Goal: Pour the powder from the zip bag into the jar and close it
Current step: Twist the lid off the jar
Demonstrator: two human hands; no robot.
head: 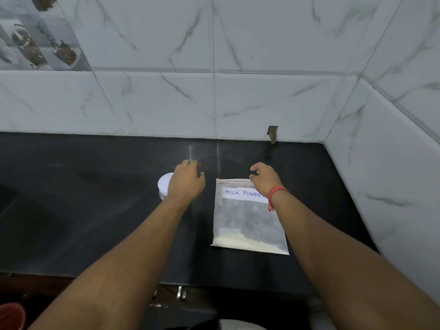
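A clear zip bag point(247, 222) labelled "MILK POWDER" lies flat on the black counter point(95, 198), with white powder gathered along its near edge. To its left stands a small jar with a white lid point(164, 185), its right side hidden under my left hand point(188, 182). That hand hovers over the jar with fingers loosely curled and holds nothing. My right hand point(265, 178), a red thread on its wrist, is over the bag's far right corner, thumb and fingers apart at the zip edge.
White marble-look tiled walls close the counter at the back and on the right, forming a corner. A small hole point(272, 134) shows in the back wall. The counter's front edge runs below my forearms, with a red container point(12, 316) at bottom left.
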